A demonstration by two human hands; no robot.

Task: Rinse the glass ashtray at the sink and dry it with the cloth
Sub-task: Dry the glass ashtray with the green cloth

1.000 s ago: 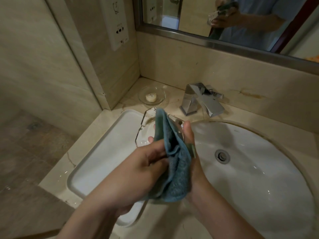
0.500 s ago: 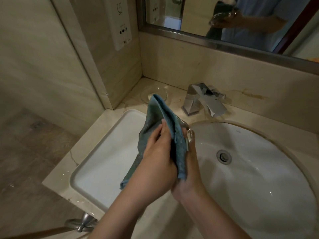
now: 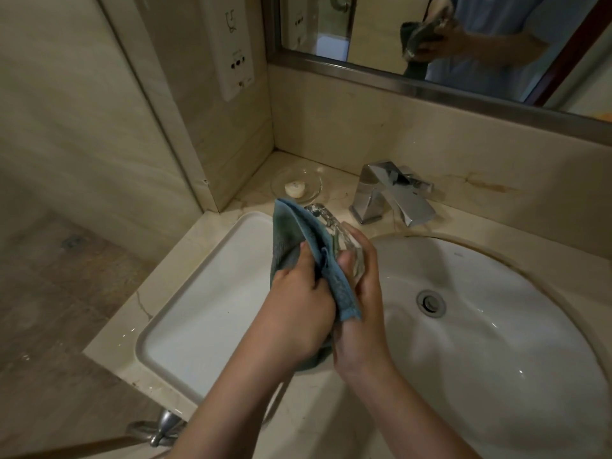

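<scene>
The clear glass ashtray stands on edge above the counter, between the white tray and the sink. My right hand grips it from the right, thumb on its near face. A blue-grey cloth is folded over the ashtray's left side and hides most of it. My left hand holds the cloth and presses it against the glass. A loose end of the cloth hangs below my hands.
The oval white sink with its drain lies to the right, the chrome faucet behind it. A white rectangular tray sits left. A glass soap dish with soap stands in the back corner. A mirror hangs above.
My left hand has slid down the cloth toward me, and more of the ashtray's upper rim shows. The cloth's hanging left end has been gathered in under my hands.
</scene>
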